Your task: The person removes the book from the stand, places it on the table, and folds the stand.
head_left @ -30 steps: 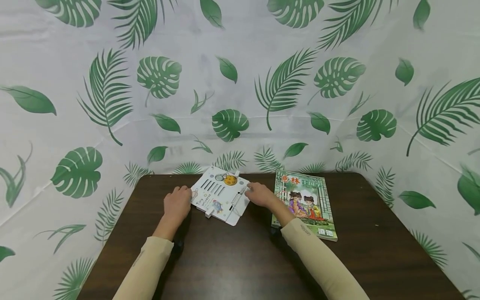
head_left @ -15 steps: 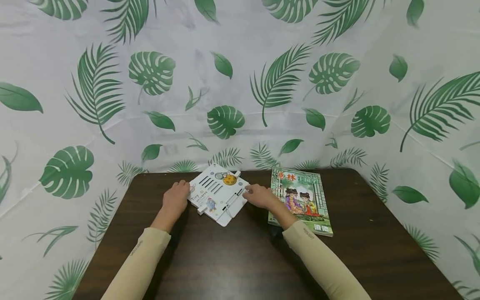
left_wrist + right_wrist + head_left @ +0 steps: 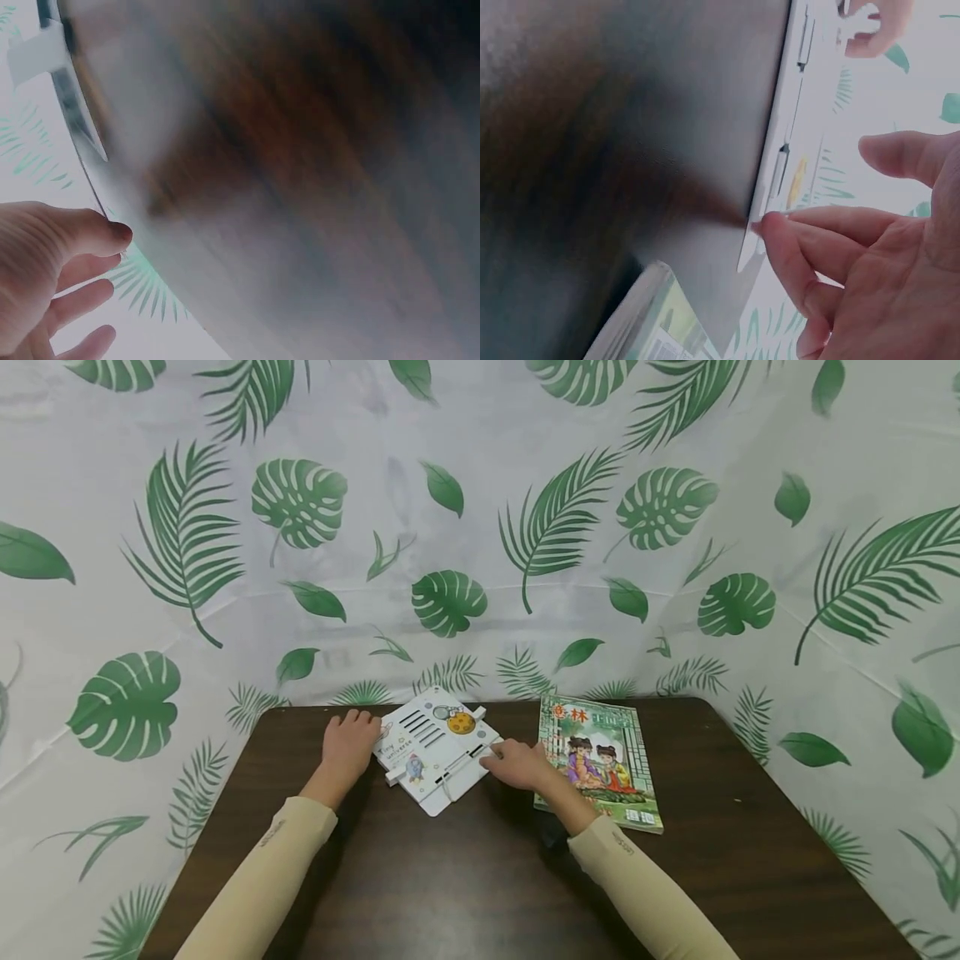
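Observation:
A flat white book stand (image 3: 442, 752), printed with a planet, a rocket and "Tiny universe", lies turned cornerwise near the table's far edge. It has dark slots, white tabs at two sides and a thin wire near its front edge. My left hand (image 3: 348, 747) pinches its left corner; in the left wrist view the thumb (image 3: 101, 234) sits at the edge, with the other fingers loosely bent. At the right edge is my right hand (image 3: 517, 764). Its bent fingers (image 3: 776, 229) hold that edge in the right wrist view, the thumb standing apart.
Right of the stand lies a magazine (image 3: 630, 735) with two illustrated children on its cover, partly overlapped by my right wrist. The dark wooden table (image 3: 465, 877) ends at a white curtain (image 3: 480, 527) printed with green leaves.
The book stand has turned clockwise between my hands, its front corner swinging left. My right hand has come slightly toward me along the edge. The view has shifted a little.

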A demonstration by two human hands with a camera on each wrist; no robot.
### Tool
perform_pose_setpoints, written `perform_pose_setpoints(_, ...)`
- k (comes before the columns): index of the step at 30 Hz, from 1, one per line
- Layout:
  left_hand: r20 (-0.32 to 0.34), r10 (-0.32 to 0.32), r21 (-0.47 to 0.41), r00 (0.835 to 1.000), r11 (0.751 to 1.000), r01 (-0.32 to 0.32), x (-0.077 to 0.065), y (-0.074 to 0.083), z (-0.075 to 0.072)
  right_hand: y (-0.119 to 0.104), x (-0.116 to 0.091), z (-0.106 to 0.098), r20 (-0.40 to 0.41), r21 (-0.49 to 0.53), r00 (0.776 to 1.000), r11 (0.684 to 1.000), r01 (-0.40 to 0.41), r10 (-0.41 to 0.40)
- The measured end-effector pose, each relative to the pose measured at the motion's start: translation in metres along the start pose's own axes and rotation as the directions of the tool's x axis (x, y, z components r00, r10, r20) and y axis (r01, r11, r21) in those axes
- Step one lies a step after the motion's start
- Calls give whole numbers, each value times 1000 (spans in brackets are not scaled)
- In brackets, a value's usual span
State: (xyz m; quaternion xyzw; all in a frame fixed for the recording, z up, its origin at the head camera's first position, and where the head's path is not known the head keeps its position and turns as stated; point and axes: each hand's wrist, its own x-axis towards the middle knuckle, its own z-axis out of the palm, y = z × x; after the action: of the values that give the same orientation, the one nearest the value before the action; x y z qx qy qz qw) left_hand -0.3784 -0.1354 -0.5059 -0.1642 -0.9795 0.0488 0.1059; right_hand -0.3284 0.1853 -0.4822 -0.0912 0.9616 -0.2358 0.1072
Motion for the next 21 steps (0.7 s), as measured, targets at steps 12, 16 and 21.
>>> perform_pose_setpoints(12, 40, 31, 76, 999, 997, -34, 11, -3, 0, -2, -13, 10, -45, -27, 999, 1000, 12, -13)
perform_pose_setpoints(16, 76, 40, 112, 996, 993, -49, 17, -6, 0, -4, -18, 13, -30, -8, 1000, 1000, 2, -2)
perform_pose_setpoints(21, 90, 50, 138, 995, 989, -62, 27, -6, -4, -6, -22, 14, -29, -31, 999, 999, 35, -36)
